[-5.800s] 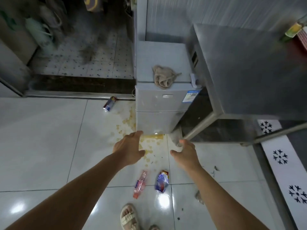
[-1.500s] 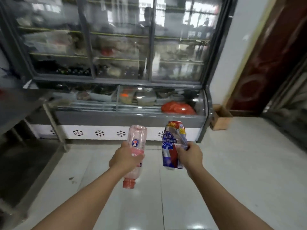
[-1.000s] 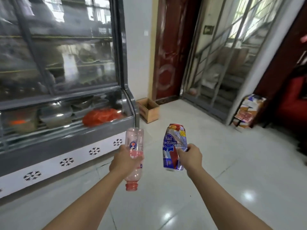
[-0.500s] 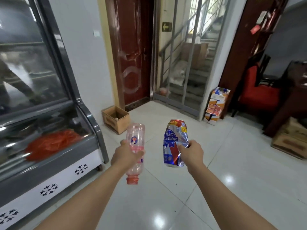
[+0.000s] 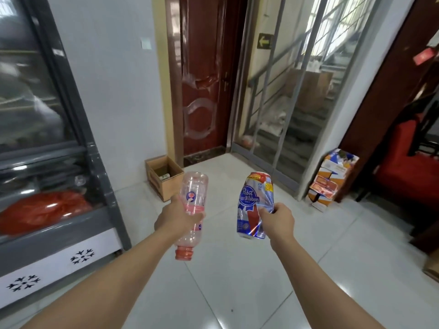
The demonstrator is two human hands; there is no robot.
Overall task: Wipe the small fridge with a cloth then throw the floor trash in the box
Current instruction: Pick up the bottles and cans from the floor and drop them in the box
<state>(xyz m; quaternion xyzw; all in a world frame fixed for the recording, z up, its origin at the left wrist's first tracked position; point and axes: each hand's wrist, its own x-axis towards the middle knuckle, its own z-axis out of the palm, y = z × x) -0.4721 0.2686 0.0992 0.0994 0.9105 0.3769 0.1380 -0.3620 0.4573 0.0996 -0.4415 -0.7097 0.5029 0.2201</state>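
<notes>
My left hand (image 5: 174, 219) grips an empty clear plastic bottle (image 5: 193, 205) with a pink label, held upside down so its red cap points at the floor. My right hand (image 5: 276, 220) holds a crushed blue, white and red drink can (image 5: 254, 205) upright. Both are held out at chest height over the white tiled floor. An open cardboard box (image 5: 164, 178) stands on the floor ahead, against the white wall beside a red door, with something small inside it. The small fridge and the cloth are out of view.
A grey display chiller (image 5: 71, 186) with glass doors runs along the left. A red door (image 5: 204, 91) and a barred glass stairway door (image 5: 285, 103) are ahead. Stacked printed cartons (image 5: 332, 179) and a red chair (image 5: 403, 167) stand at the right.
I picked the bottle and can off the floor by the small fridge, then turned right. The cardboard box has come closer and nearer the middle of the view. Both grips are unchanged.
</notes>
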